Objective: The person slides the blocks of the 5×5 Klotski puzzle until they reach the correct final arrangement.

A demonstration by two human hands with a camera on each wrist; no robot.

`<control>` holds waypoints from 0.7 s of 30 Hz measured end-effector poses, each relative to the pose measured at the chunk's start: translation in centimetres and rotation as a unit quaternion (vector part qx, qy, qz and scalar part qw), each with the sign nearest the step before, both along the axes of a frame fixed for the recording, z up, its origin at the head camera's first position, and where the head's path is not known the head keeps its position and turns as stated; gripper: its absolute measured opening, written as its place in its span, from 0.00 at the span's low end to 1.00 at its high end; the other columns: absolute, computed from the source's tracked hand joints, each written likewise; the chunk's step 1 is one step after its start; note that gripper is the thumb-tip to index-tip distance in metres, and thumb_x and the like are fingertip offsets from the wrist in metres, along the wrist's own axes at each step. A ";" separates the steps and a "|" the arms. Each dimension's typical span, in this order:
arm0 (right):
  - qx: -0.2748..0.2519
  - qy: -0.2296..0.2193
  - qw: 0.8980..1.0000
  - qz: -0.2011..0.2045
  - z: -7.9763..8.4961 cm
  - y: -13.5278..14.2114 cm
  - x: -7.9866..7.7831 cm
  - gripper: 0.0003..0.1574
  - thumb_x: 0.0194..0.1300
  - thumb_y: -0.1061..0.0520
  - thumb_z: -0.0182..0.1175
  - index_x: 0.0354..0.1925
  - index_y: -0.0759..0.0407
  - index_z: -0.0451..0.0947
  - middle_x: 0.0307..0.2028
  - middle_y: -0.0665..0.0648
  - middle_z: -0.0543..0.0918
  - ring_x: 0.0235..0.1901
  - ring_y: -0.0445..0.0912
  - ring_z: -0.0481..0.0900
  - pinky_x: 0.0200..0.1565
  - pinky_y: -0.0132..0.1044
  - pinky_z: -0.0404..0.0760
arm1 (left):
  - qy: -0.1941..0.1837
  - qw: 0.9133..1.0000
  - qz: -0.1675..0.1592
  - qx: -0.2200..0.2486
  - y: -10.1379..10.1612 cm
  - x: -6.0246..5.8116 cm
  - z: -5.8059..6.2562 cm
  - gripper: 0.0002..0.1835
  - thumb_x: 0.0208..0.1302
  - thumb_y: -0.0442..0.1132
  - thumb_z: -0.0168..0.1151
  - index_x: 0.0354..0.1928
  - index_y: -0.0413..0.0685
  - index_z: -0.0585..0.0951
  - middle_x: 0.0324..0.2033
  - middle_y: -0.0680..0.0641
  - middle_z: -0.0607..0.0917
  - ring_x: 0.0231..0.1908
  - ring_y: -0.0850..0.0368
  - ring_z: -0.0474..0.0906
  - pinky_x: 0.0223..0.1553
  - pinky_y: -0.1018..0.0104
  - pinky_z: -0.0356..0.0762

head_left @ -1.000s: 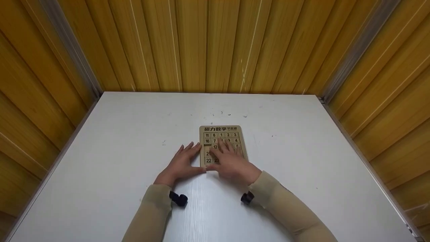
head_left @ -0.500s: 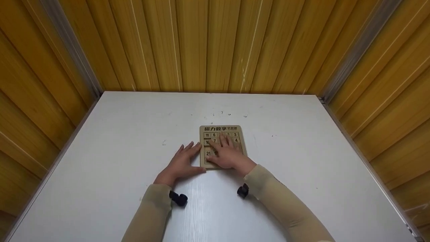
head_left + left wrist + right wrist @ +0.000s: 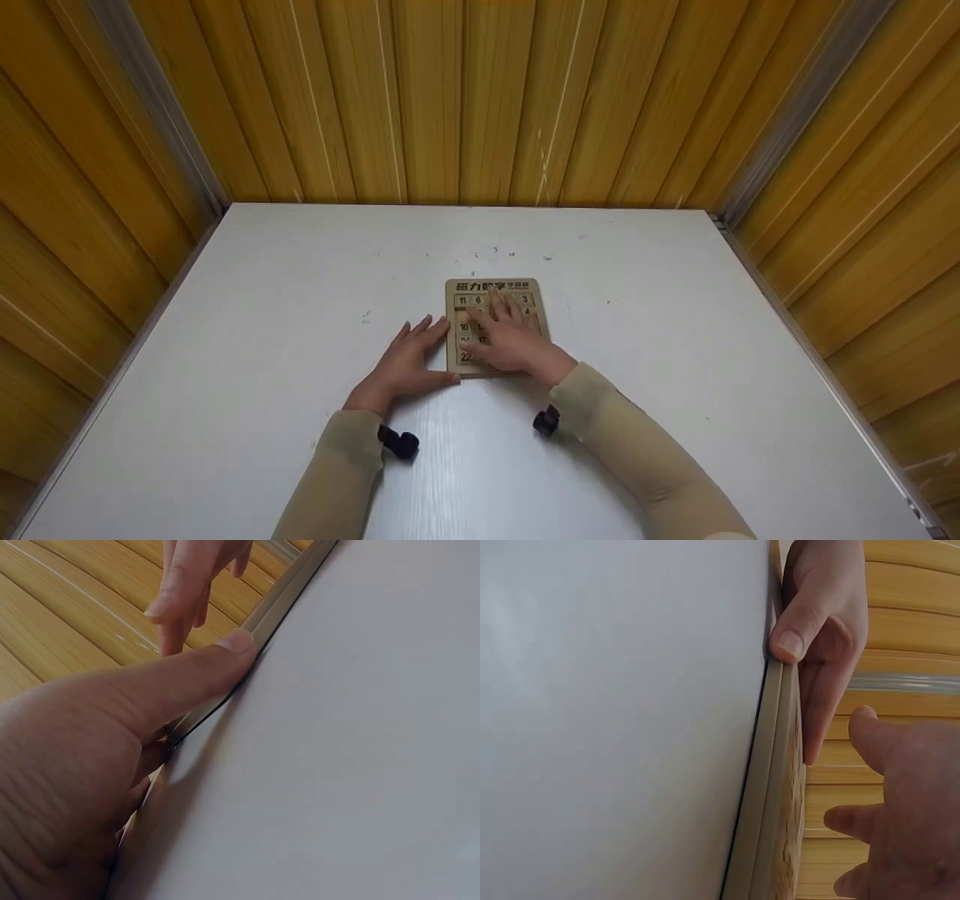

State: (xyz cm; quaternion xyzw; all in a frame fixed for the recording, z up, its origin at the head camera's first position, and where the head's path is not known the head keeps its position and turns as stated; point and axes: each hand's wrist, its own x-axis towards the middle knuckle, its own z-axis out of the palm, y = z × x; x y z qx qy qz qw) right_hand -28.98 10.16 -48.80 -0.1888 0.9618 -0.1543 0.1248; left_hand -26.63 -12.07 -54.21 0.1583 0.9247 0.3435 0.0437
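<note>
A wooden number sliding puzzle (image 3: 451,360) lies flat on the white table, rows of numbered tiles inside its frame and dark Chinese lettering along its far edge. My left hand (image 3: 405,366) braces its near left corner, thumb along the near edge and extended fingers against the left side. In the left wrist view, the left thumb (image 3: 199,675) presses the frame's side. Spread over the tiles is my right hand (image 3: 514,341), its index finger at the left columns below the 11 tile (image 3: 463,301). The hand hides most of the middle and right tiles.
The white table (image 3: 300,300) has small dark marks beyond the puzzle. Yellow wood-look panels (image 3: 480,105) enclose it at the back and both sides. Each wrist carries a small black camera, one on the left (image 3: 405,446) and one on the right (image 3: 547,421).
The 16 tile has slid one row toward the near edge, so the gap now lies below the 11. My right hand has shifted slightly away from me. The left hand has stayed put.
</note>
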 end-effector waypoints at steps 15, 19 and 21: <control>0.027 -0.004 0.999 -0.027 -1.1 -0.9 -1.8 0.48 0.73 0.24 0.47 0.82 0.35 0.47 0.84 0.60 0.32 0.82 0.64 0.31 0.79 0.72 0.35 | -0.005 1.000 -0.001 0.005 0.0 0.0 0.2 0.54 0.53 0.58 0.78 0.80 0.57 0.61 0.80 0.47 0.61 0.82 0.42 0.46 0.84 0.44 0.41; 0.034 -0.003 0.999 -0.013 -1.1 -0.8 -0.7 0.49 0.73 0.25 0.48 0.83 0.36 0.47 0.83 0.61 0.31 0.82 0.65 0.30 0.78 0.74 0.34 | -0.005 1.000 -0.001 0.006 -0.1 -0.1 0.2 0.54 0.53 0.58 0.78 0.80 0.57 0.62 0.80 0.47 0.61 0.82 0.41 0.46 0.84 0.43 0.41; 0.036 0.000 0.999 -0.004 -1.1 -0.7 -0.4 0.49 0.73 0.25 0.48 0.82 0.37 0.48 0.83 0.61 0.31 0.82 0.65 0.30 0.77 0.75 0.35 | -0.005 1.000 0.000 0.007 -0.1 -0.1 0.1 0.54 0.53 0.57 0.79 0.80 0.57 0.62 0.80 0.47 0.61 0.82 0.40 0.46 0.84 0.43 0.42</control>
